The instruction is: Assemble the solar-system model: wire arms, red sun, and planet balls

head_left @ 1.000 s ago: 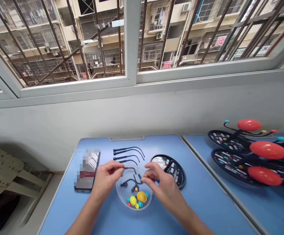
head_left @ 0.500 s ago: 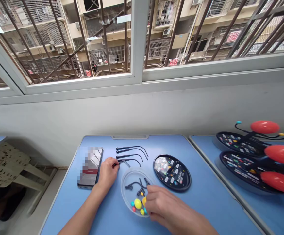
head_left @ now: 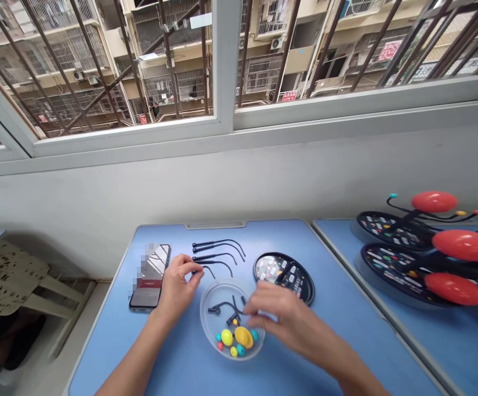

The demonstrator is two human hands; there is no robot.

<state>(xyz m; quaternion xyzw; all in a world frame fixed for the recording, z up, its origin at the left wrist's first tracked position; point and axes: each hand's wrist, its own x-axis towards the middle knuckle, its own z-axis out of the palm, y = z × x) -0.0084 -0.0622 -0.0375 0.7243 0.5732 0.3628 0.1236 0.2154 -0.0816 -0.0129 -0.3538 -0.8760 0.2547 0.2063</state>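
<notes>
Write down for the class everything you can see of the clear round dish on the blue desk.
The dish is shallow, round and transparent, apparently clear plastic, with a raised rim and no lid on it. It sits on the blue desk. Inside lie curved black rods, an orange oval piece and small yellow, teal and red balls. The right hand reaches over its right side; whether it touches the dish cannot be told.
</notes>
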